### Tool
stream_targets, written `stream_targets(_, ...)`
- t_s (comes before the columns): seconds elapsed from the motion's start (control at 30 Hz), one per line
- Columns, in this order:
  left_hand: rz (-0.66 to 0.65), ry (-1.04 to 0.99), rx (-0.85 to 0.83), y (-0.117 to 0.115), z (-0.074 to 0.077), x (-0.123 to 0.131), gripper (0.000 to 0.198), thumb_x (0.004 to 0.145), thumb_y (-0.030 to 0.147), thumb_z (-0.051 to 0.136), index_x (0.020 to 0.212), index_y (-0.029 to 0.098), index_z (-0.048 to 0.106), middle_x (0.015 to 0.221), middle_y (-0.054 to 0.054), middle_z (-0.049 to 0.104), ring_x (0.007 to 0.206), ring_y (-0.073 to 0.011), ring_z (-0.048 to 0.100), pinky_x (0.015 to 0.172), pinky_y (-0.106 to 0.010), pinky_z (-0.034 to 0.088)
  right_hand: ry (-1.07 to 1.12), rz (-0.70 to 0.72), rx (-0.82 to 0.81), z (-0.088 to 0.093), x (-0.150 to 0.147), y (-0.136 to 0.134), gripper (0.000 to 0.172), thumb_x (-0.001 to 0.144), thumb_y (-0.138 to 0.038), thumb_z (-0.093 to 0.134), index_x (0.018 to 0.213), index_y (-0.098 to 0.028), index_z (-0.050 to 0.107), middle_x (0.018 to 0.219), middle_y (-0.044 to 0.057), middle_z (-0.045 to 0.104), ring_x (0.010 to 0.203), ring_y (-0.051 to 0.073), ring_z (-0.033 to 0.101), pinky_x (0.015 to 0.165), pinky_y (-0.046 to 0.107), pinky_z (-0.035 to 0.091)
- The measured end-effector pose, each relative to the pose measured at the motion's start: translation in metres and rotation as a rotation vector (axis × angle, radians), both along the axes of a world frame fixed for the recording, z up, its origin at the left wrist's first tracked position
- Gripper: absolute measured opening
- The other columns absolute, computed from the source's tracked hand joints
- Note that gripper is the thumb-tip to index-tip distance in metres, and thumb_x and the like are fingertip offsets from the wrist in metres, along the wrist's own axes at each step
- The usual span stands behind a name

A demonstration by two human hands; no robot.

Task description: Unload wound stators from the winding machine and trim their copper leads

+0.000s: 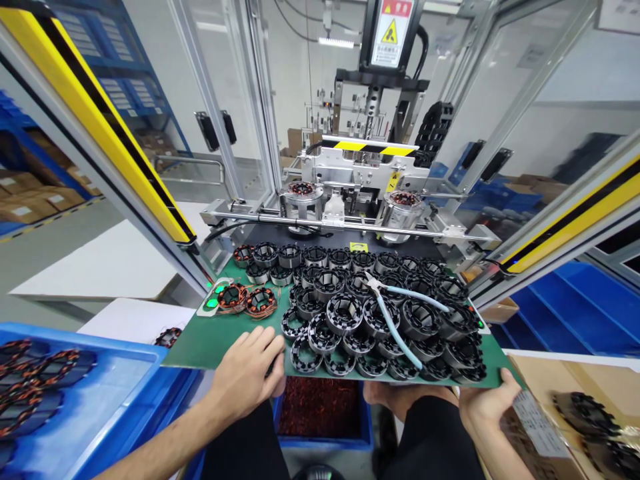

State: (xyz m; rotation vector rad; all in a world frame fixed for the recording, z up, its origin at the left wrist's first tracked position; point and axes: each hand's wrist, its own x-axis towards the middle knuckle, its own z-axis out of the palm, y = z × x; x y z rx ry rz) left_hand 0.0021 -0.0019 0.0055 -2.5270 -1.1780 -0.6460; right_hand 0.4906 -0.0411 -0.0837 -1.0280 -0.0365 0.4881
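Green tabletop [197, 340], ring-core pile [345, 327] between both hands [250, 367] [489, 401]

The desk [200, 343] is plain green. Black-and-silver rings [345, 329] run from its back edge to its front edge; near the left edge, two wound rings [261, 313] show copper-orange over black. The pliers [391, 321] have pale blue handles (the head is silver). Yellow and black bands stripe the crossbar [371, 147] beyond the back edge.

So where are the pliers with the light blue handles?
In the head view, the pliers are right of the middle, lying on top of the piled black-and-silver rings on the green tabletop.
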Motion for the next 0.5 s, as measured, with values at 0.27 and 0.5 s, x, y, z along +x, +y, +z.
stream_targets(0.27,-0.001,-0.003,-0.014,0.0004,-0.0019,-0.0009,0.017,0.109,0.015,0.054,0.094,0.023,0.059,0.091,-0.004,0.058,0.086,-0.0263,0.049,0.080,-0.041,0.035,0.020,-0.036,0.025,-0.0009,0.0020,0.0006,0.047,0.066,-0.047,0.074,0.106,-0.022,0.077,0.103,-0.001,0.081,0.095,0.019,0.071,0.068,0.026,0.060)
stream_targets(0.5,-0.006,-0.004,0.002,0.0007,-0.0013,-0.0002,0.016,0.108,0.015,0.055,0.094,0.022,0.059,0.090,-0.004,0.058,0.085,-0.0262,0.048,0.079,-0.040,0.035,0.008,-0.031,0.029,-0.0010,0.0027,0.0003,0.036,0.093,-0.053,0.076,0.107,-0.019,0.077,0.105,0.004,0.080,0.086,0.017,0.070,0.074,0.030,0.059)
